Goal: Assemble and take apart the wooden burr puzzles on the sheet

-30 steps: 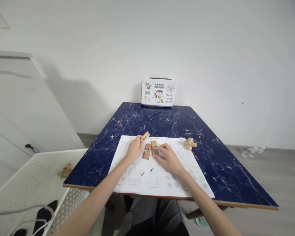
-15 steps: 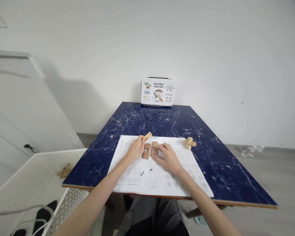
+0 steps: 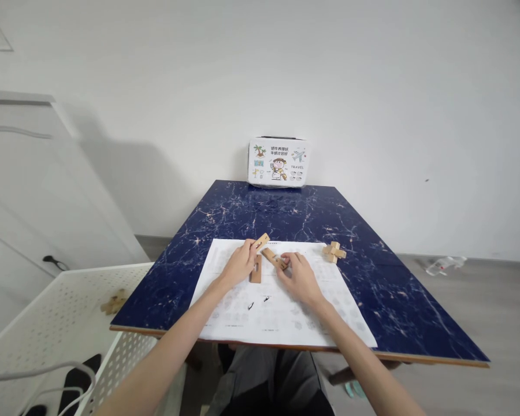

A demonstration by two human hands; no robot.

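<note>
My left hand (image 3: 241, 262) is closed on a light wooden puzzle piece (image 3: 261, 241), which slants up to the right past its fingertips. Close below that hand, a flat wooden piece with a slot (image 3: 255, 273) lies on the printed paper sheet (image 3: 231, 315). My right hand (image 3: 300, 277) grips the right end of another slotted wooden piece (image 3: 272, 257), tilted with its left end near the left hand's piece. Fingers cover part of both held pieces.
An assembled wooden block puzzle (image 3: 334, 252) sits at the sheet's right edge on the blue marbled table (image 3: 294, 214). A white cartoon-printed case (image 3: 278, 163) stands at the back. On the left, a white perforated basket (image 3: 69, 283) holds wooden pieces (image 3: 114, 302) and cables.
The piece in my right hand has been picked up and turned from nearly upright to slanting, its far end swinging left. The slotted piece on the sheet shifted slightly; my left hand barely moved.
</note>
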